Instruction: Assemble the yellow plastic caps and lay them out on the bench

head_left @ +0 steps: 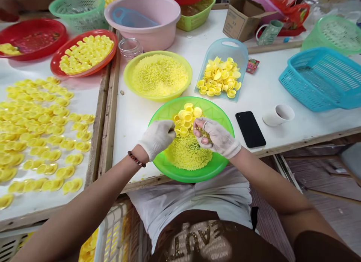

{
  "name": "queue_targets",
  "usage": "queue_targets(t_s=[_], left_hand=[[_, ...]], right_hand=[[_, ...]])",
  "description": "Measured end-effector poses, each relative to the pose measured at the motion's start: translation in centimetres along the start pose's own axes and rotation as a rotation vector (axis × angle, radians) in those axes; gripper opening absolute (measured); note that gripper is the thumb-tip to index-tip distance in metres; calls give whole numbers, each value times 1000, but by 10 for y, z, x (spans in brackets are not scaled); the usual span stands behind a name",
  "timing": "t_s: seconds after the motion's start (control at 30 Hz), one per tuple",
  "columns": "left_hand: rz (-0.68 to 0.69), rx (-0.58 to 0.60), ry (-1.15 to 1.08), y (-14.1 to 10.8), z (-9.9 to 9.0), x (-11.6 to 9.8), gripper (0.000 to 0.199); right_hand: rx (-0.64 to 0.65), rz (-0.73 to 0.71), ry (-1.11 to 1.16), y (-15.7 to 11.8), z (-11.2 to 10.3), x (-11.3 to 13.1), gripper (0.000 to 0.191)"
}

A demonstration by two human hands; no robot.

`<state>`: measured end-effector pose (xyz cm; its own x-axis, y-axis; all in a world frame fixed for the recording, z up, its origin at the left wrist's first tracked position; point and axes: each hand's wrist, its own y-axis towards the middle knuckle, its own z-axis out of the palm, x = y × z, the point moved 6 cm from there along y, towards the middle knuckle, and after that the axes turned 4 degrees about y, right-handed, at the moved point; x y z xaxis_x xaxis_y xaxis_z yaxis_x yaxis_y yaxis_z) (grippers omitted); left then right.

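Both hands, in whitish gloves, are over a green plastic dish [194, 176]. My left hand [158, 137] is closed with its fingers pressed together at the dish's left side; whatever it holds, if anything, is hidden. My right hand [218, 138], with bare fingertips showing, is curled around some small yellow pellets at the dish's right. Between and below the hands lies a heap of yellow pellets [190, 158], with a few dark green bits near its top. Small yellow plastic cups [184, 121] are piled at the far side of the dish.
Behind the dish stand a yellow bowl [127, 83] of pellets and a blue scoop tray [207, 51] of cups. To the right are a phone [250, 129], a white cup [272, 118] and a blue basket [310, 92]. Rows of yellow pieces [42, 137] cover the left table.
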<state>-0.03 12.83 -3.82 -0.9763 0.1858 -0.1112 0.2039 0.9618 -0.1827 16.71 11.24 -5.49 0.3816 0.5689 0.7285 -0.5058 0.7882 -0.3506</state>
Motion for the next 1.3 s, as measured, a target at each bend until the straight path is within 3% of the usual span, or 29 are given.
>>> queue_targets(t_s=[0.13,0.23,0.43,0.5,0.6,0.7,0.8,0.93,1.03,1.3], left_hand=[[-89,58,36,8,8,0,31],[-84,133,40,19,17,-5,32],[-43,83,-37,9,16,-1,31],[-3,33,-167,-4,13,-4,26],[47,-30,-560,-23,11,-15,17],[21,34,-1012,-35,17,-32,21],[-22,141,-1307,-39,24,-48,26],[-23,183,-1447,-38,27,-55,25],[-39,184,-1490,-37,29,-51,29],[-152,102,-1544,-42,23,-34,33]], right_hand=[[-4,-33,27,0,1,4,29],[-7,-53,50,-1,0,5,30],[-23,-117,78,-2,-2,11,33],[-39,-146,82,-3,-1,13,35],[-68,-207,94,-4,2,18,38],[-104,-309,100,-6,9,26,40],[-108,-425,75,-7,18,31,42],[-82,-587,-12,-11,26,32,39],[-66,-631,-51,-13,28,32,35],[-134,-540,-138,-25,10,36,31]])
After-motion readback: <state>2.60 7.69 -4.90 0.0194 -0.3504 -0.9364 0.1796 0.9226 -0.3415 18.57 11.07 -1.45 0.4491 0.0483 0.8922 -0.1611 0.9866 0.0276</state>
